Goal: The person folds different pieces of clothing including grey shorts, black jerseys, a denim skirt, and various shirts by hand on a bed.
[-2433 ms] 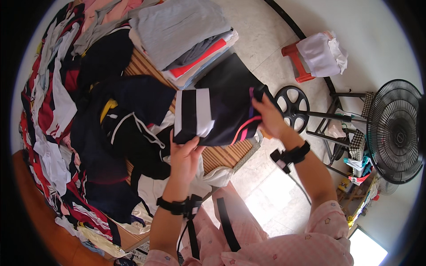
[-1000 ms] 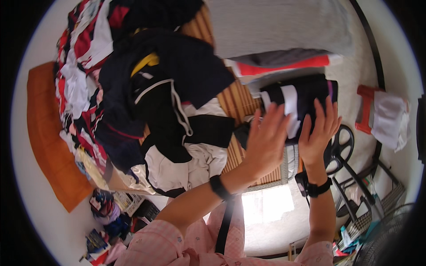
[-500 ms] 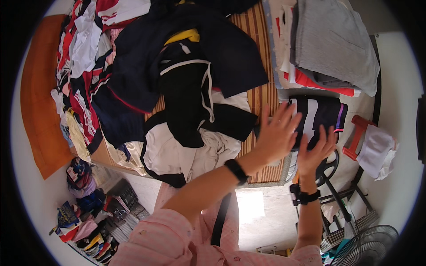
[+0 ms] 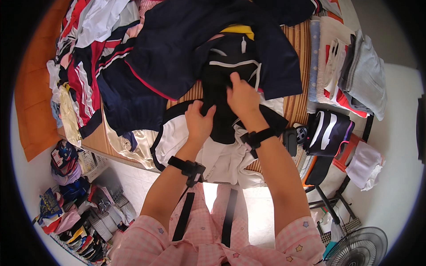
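A black garment with white piping [image 4: 222,126] lies on top of a white garment with black edging [image 4: 177,135], in front of me on a striped bamboo mat. My left hand [image 4: 199,120] is closed on the black garment's left edge, fingers curled and thumb toward the middle. Higher up and to the right, my right hand [image 4: 243,99] is closed on the same black cloth near its piped end; its fingertips are partly hidden. A large dark navy garment [image 4: 177,48] spreads just beyond, with a yellow patch showing.
Mixed clothes [image 4: 84,80] are heaped at the left. Folded clothes [image 4: 366,75] are stacked at the far right, above a folded black garment with white stripes [image 4: 326,133]. A dark phone-like object [image 4: 290,142] lies on the mat [image 4: 295,53] near its right edge. A fan [image 4: 361,248] stands lower right.
Both hands have left the folded striped garment at the right and come onto the black piped garment in the middle. The view has turned, and the piped garment's lower part has shifted.
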`<state>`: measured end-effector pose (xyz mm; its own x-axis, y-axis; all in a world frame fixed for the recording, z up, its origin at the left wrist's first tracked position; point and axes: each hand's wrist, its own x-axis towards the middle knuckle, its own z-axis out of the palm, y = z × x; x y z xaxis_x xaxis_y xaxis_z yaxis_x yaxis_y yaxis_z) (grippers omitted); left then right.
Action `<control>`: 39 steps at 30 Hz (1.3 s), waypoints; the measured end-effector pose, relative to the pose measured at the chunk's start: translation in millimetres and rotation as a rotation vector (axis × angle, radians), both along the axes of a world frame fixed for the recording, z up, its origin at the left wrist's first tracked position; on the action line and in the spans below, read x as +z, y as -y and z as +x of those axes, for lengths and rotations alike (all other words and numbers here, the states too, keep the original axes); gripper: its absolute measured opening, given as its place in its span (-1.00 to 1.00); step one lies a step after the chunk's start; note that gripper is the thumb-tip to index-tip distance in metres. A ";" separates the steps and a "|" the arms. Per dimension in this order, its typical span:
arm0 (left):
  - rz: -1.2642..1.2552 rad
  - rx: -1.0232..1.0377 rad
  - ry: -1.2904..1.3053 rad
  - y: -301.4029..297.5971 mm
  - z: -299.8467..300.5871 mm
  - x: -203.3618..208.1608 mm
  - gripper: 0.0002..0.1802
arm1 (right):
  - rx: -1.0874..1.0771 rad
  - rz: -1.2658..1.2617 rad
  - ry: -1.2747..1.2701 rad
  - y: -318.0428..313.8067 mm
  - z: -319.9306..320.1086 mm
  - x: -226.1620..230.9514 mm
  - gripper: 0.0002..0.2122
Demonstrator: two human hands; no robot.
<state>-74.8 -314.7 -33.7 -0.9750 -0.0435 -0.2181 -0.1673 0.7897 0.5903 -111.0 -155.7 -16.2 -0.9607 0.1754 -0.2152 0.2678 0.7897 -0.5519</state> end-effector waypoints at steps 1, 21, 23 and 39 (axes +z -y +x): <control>0.137 -0.006 -0.121 0.4 -3.2 5.2 -0.75 | -0.032 -0.029 -0.112 1.3 -0.3 2.3 -0.80; 0.334 -0.701 0.025 94.8 24.4 70.9 -0.54 | -0.102 -0.027 -0.175 19.4 151.5 58.4 -0.82; 0.278 -0.778 0.016 73.0 30.2 71.4 -0.55 | 0.012 0.050 -0.122 20.7 156.1 58.6 -0.68; 0.482 -0.953 0.395 79.0 55.6 147.0 -0.61 | 0.200 0.133 -0.229 11.6 189.9 117.7 -0.61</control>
